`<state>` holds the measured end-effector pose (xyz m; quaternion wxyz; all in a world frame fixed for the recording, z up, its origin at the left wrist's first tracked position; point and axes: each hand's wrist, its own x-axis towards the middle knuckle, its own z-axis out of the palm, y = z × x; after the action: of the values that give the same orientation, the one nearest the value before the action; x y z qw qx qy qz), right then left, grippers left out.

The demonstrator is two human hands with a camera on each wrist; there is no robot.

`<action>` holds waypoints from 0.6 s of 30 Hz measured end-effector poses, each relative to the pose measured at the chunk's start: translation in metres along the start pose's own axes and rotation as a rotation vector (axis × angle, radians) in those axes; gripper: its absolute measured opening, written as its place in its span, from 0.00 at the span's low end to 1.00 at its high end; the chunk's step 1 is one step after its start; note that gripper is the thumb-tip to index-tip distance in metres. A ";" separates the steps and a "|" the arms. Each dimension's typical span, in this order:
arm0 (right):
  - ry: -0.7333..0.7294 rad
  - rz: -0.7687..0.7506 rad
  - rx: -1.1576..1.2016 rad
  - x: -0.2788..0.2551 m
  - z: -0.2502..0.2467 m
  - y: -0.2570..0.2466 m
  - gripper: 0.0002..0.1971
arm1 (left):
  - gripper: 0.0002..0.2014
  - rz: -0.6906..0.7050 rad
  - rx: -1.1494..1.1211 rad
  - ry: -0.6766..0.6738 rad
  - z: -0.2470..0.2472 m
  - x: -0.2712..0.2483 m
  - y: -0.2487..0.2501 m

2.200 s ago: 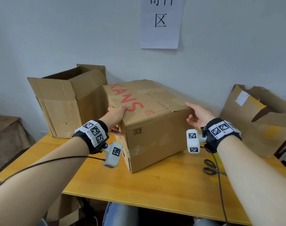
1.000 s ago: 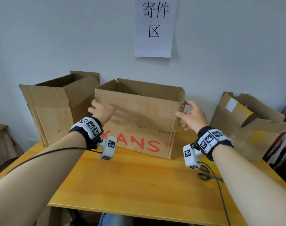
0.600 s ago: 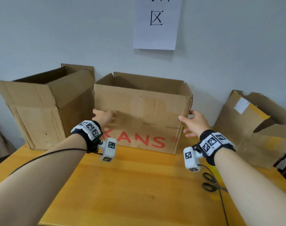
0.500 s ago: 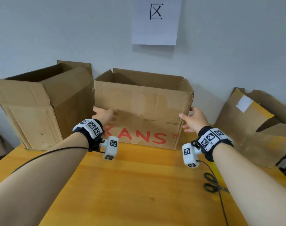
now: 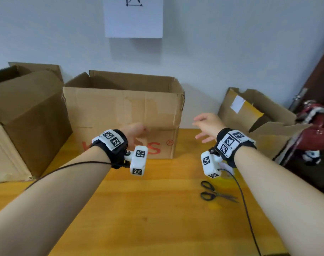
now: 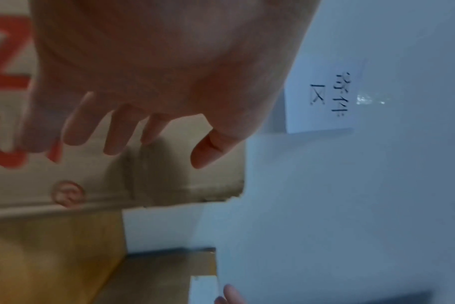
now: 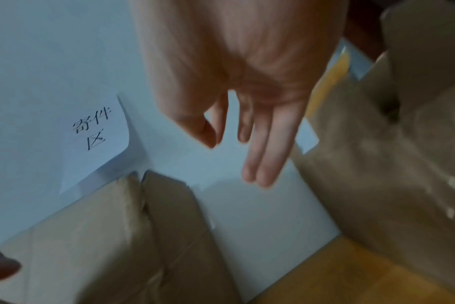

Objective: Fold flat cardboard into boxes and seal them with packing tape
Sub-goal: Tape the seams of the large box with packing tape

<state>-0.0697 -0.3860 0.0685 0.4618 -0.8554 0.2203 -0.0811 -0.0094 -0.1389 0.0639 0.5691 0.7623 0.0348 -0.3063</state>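
Observation:
A brown cardboard box with red lettering stands upright on the yellow table against the wall, its top flaps open. My left hand hovers in front of the box's front face, fingers relaxed and holding nothing; the left wrist view shows those fingers spread before the red print. My right hand hangs in the air just right of the box's right edge, fingers loose and empty. In the right wrist view the fingers point toward the wall, with the box below left.
A second open box stands at the left, touching the first. A crumpled box with a yellow patch sits at the right. Black scissors lie on the table by my right forearm. A paper sign hangs on the wall.
The box was turned from closed side up to open side up and set by the wall. Both hands have since let go of its sides and drawn back.

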 end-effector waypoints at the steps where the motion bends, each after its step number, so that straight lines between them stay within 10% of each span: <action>1: 0.039 -0.011 -0.016 -0.003 -0.009 0.001 0.15 | 0.12 0.007 -0.020 -0.040 0.007 -0.004 0.008; 8: 0.570 -0.173 -0.194 -0.021 -0.092 0.009 0.13 | 0.10 0.059 -0.007 -0.127 0.049 -0.030 0.065; 13: 0.425 0.058 -0.202 -0.018 -0.121 0.030 0.19 | 0.22 0.113 0.014 -0.106 0.069 -0.032 0.074; 18: 0.295 0.186 -0.166 -0.018 -0.129 0.043 0.13 | 0.10 0.109 0.017 -0.066 0.075 -0.034 0.076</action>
<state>-0.1427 -0.4956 0.1067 0.3580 -0.8453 0.3694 -0.1442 -0.0385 -0.2222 0.1326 0.5793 0.7573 -0.0283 -0.3002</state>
